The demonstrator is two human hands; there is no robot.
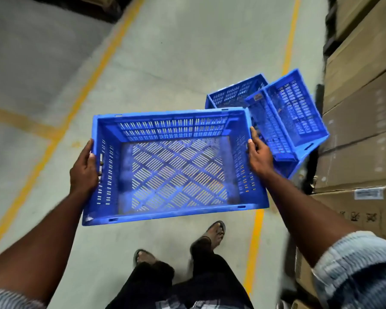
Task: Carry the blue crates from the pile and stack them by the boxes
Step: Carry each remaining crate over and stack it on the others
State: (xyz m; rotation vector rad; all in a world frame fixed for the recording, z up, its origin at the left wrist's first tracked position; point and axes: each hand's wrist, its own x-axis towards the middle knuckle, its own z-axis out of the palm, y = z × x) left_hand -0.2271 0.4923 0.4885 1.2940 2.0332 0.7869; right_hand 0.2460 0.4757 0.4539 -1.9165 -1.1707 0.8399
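I hold an empty blue slotted crate [174, 166] level in front of me, above the floor. My left hand [85, 170] grips its left short side, fingers curled into the handle slot. Its right short side is gripped by my right hand [260, 156], thumb on the rim. Beyond the right hand, more blue crates [288, 117] lie on the floor in a loose pile: one is tilted on its side over another, and a third [234, 94] stands upright behind them. The pile sits against stacked cardboard boxes [361, 130] on the right.
Grey concrete floor [176, 52] with yellow painted lines [103, 59] running away and one line [253, 246] near my feet. My sandalled feet [212, 235] are below the crate. Tall cardboard boxes line the whole right edge.
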